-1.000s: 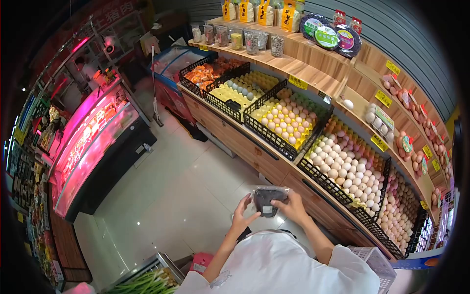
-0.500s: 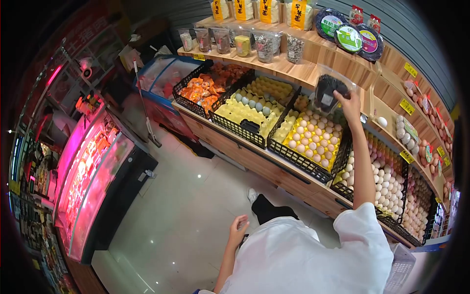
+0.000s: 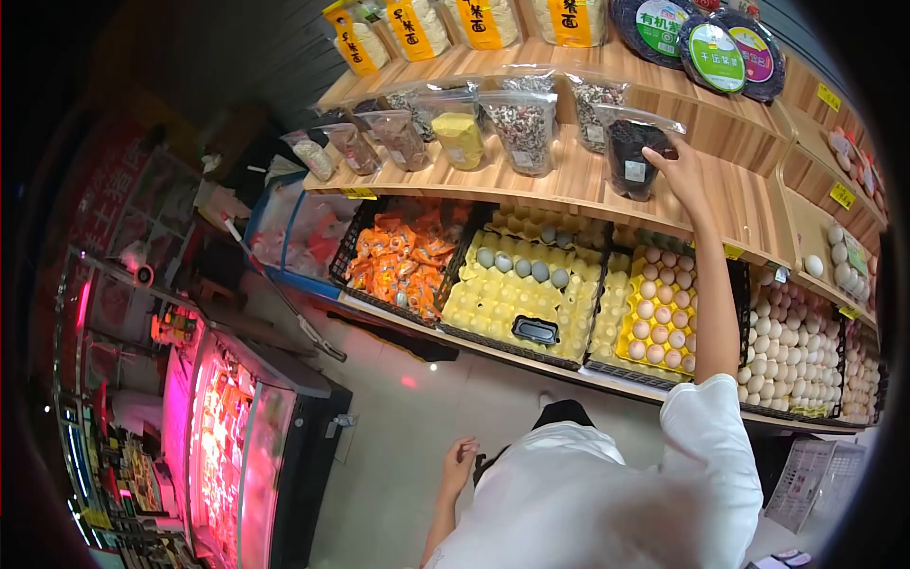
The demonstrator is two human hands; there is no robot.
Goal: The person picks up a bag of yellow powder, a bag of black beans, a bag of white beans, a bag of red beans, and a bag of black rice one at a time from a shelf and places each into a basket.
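Note:
A clear bag of dark dried food (image 3: 629, 156) with a white label stands upright on the lower wooden shelf (image 3: 578, 201). My right hand (image 3: 678, 169) grips its right edge between thumb and fingers. To the left along that shelf are bags of mixed grains (image 3: 523, 133), a yellow bag (image 3: 459, 142) and brown bags (image 3: 396, 140). My left hand (image 3: 462, 455) hangs low near my body, fingers curled; whether it holds anything is too small to make out.
Yellow-labelled noodle bags (image 3: 479, 23) and round dark packs (image 3: 713, 57) stand on the upper shelf. Below are crates of orange packets (image 3: 398, 256), egg trays (image 3: 654, 313) and loose eggs (image 3: 791, 346). A pink-lit display case (image 3: 223, 446) is at left, a grey basket (image 3: 806, 479) lower right.
My right hand has brought the dark bag from above the eggs onto the lower shelf. The view has moved closer to the shelves. My left hand stays low.

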